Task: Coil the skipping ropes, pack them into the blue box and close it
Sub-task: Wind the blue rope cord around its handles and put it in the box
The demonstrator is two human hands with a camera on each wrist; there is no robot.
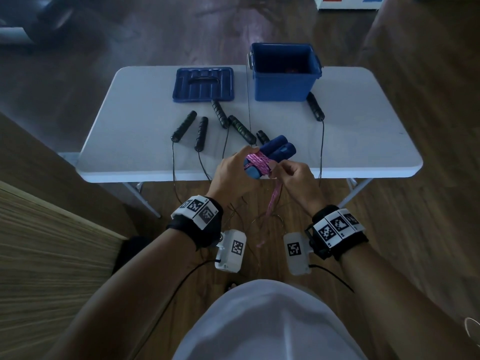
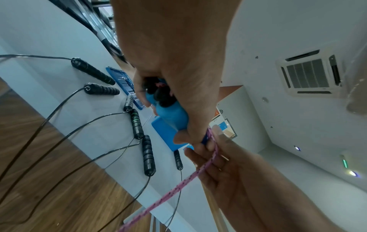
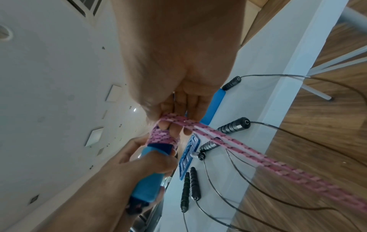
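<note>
The blue box (image 1: 285,74) is too dark inside to tell its contents. The black cords (image 1: 173,162) drop from sight past the table's near edge (image 1: 181,175). The left hand (image 1: 233,172) hides part of the blue handles (image 1: 278,150).

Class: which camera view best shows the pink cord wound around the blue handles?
The right wrist view: the pink cord shows its wraps close up. The head view shows the same coil smaller; the left wrist view shows mostly the trailing strand.
</note>
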